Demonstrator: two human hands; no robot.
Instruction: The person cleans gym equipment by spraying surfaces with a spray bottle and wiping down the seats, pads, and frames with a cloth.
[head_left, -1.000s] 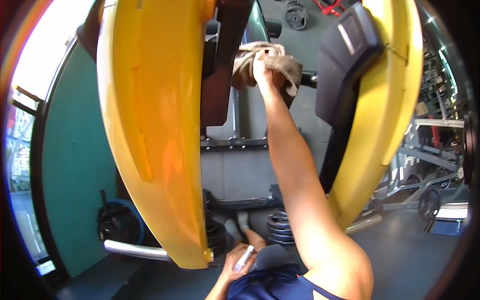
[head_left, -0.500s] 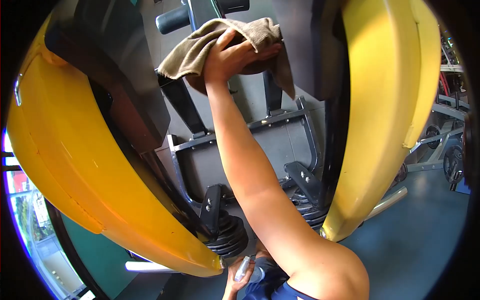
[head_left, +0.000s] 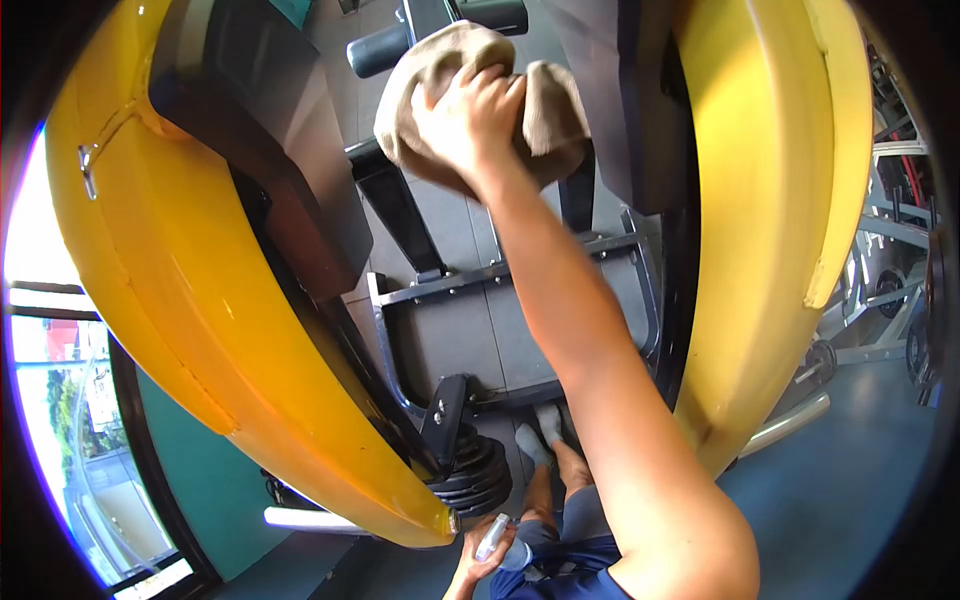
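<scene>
Far out in front, at the top of the view, my right hand [head_left: 470, 115] grips a brown cloth [head_left: 555, 105] with its fingers curled into the fabric. The cloth is bunched around the hand, slightly blurred, between two dark angular pads. Low down near my waist, my left hand [head_left: 476, 552] is closed around a clear spray bottle [head_left: 517, 555], its pale head pointing up. Part of that hand's grip hides behind the bottle.
Yellow curved machine arms rise at left [head_left: 190, 290] and right [head_left: 760, 200]. A black metal frame [head_left: 460, 284] stands on the tiled floor ahead, near stacked weight plates [head_left: 475, 475]. A window [head_left: 80, 440] is at the left; gym racks [head_left: 890, 300] stand at the right.
My right hand has curled tighter and bunched up the cloth, which draped more loosely before. The view has shifted, bringing my legs and feet into sight. My left hand keeps the bottle.
</scene>
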